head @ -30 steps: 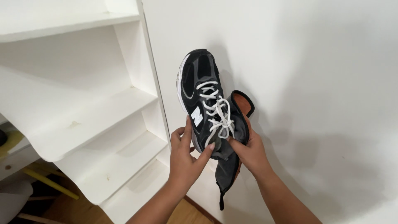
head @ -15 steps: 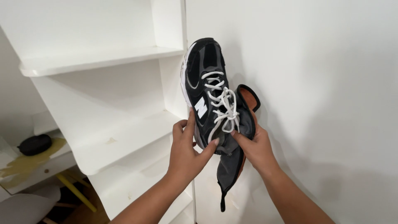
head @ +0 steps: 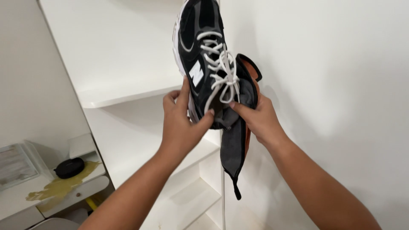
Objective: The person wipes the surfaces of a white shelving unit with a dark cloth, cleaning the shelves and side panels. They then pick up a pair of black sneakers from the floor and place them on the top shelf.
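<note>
High at twelve o'clock in the view, a black sneaker (head: 204, 55) with white laces (head: 219, 68) and a white sole is held up, toe pointing up, heel down between both hands. At about seven o'clock from the shoe, the left hand (head: 181, 123) is curled around its heel end, thumb pressed to the black side panel and fingers wrapped behind the white sole. At about five o'clock, the right hand (head: 257, 119) is clenched on the shoe's collar together with a dark grey cloth (head: 232, 149) lined in orange, which hangs down toward six o'clock. Behind, at nine o'clock, stands a white shelf unit (head: 128, 96); at eight o'clock a small black round case (head: 69, 167) lies on a low white ledge (head: 74, 196).
</note>
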